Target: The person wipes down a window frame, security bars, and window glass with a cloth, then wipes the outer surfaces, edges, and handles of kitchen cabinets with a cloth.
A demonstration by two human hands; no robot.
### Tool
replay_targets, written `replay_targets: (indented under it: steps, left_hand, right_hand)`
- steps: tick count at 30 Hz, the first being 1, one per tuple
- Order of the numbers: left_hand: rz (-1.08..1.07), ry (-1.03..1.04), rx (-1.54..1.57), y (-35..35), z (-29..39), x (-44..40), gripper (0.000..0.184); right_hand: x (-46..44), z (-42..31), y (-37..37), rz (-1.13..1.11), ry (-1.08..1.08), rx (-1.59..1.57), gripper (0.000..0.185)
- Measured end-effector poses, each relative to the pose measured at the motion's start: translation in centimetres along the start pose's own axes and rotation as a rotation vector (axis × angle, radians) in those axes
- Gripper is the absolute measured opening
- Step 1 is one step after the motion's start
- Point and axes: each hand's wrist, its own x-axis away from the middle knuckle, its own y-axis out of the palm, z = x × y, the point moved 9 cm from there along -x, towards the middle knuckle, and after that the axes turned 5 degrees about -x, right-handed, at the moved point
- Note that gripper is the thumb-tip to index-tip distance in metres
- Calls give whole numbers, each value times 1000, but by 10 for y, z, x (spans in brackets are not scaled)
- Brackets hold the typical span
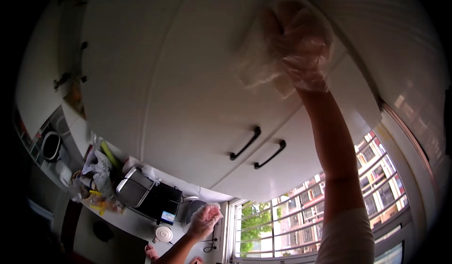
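Observed at upper right: right hand in a clear plastic glove (306, 43), raised high on an outstretched arm. Recorded beneath its palm and spreading out toward the left of the view: thin, pale, translucent cloth (258, 72), laid against the wide white cabinet door (197, 76). Noted right fingers bent over the cloth, dim and blurred; cannot tell whether clamped on it or only pressing.

Logged well below, near the window edge: left hand in a clear plastic glove (205, 220), with fingers curled inward and close together; cannot tell whether fingertips meet the palm. Seen just beside it, partly hidden: round grey object (191, 211).

Found low on the wide door: curved black handle (245, 144). Found across the slanting seam, on the neighbouring white door (263, 181): matching black handle (270, 155). Both handles well apart from the cloth.

Noted on the pale counter at lower left: black box-shaped appliance with a blue-and-white label (157, 200), silver-rimmed rectangular tray (133, 187), crumpled whitish plastic bags (97, 166), and long green object (110, 155). Nearer the left forearm: round white lidded container (164, 234). At lower right: barred window (292, 226), with buildings and green foliage visible outside.
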Motion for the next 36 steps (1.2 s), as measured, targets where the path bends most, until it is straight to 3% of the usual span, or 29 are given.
replay_targets:
  steps: [3,6,9,11,14,18,20,23,24,26,28,31,34,36]
  left_hand:
    - [11,-30,-30,-15,5,-5,20]
    - [27,-27,-37,-32,10,-2,20]
    - [82,-33,-69,-57,28,2,20]
    - [121,-46,-51,-73,29,4,19]
    - [147,-60,56,-94,12,2,17]
    - [134,-26,63,-108,19,8,17]
    - [124,-59,50,-114,19,12,17]
    - [127,-96,17,-125,20,20,18]
    - [128,-103,1,-131,18,22,20]
    - [135,-104,-35,-142,14,25,20]
    - [151,-104,-22,-150,12,28,20]
    - [183,-91,1,-162,16,29,19]
    - [207,-66,-73,-176,26,34,17]
    - [237,-36,-76,-190,34,39,16]
  right_hand:
    - [-27,-37,1,330,-301,-159,24]
    - [-60,-62,10,121,-141,-182,19]
    - [-78,-88,18,172,-85,-278,16]
    - [-72,-114,41,132,-97,-220,33]
    - [-61,-162,56,-97,-122,-383,53]
    - [12,-259,78,-563,-281,-633,61]
    - [34,-282,56,-347,-526,-422,48]
    - [32,-276,69,-100,-831,324,39]
    - [10,-254,76,-100,-740,328,42]
    - [-54,-187,80,-101,-355,-113,49]
    - [-96,-140,78,-18,-156,-266,56]
    - [-125,-129,67,-93,-148,-212,52]
    - [-129,-134,71,69,-290,-75,40]
    - [-134,-132,76,105,-232,-150,30]
